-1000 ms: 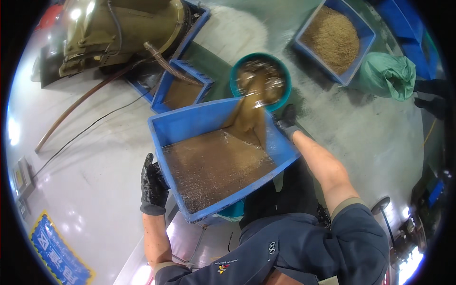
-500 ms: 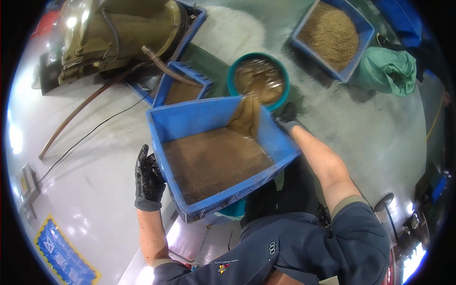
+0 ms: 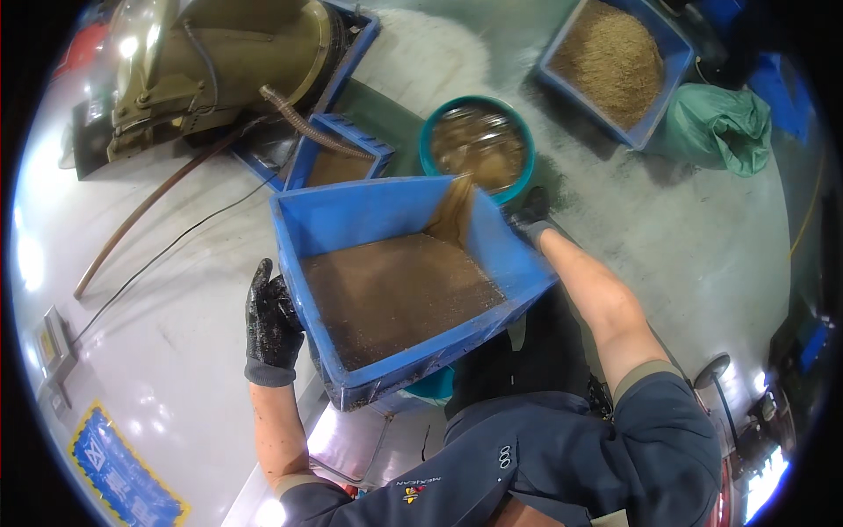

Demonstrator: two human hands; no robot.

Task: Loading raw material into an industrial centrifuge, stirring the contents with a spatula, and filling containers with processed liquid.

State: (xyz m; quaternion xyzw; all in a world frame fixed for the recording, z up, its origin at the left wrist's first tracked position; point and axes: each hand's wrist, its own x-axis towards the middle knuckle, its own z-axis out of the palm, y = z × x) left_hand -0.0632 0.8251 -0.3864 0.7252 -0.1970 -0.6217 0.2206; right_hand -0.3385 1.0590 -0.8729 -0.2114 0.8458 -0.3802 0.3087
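Observation:
A blue plastic bin [image 3: 360, 209] is tilted between my gloved hands. Brown, grainy slurry [image 3: 395, 294] covers its floor, and a stream runs out over the far right corner. Below that corner stands a round teal tub [image 3: 425, 149] with rippling brown liquid [image 3: 479, 154] in it. My left hand [image 3: 274, 323], in a black wet glove, holds the bin's left side; some of its fingers are hidden behind the wall. My right hand [image 3: 531, 220], in a dark glove, grips the right side near the pouring corner, its fingers partly hidden.
Far right, a blue bin [image 3: 650, 127] holds a heap of tan grains beside a green sack [image 3: 720, 132]. A large olive-coloured machine [image 3: 255, 57] with a ribbed hose [image 3: 294, 114] stands far left, above a smaller blue bin [image 3: 303, 162]. A long brown hose [image 3: 132, 237] lies on the floor.
The stream over the corner has become thinner, and the bin has shifted very slightly. My left hand has moved a little up and left. At upper right, a dark shape has shifted near a blue container.

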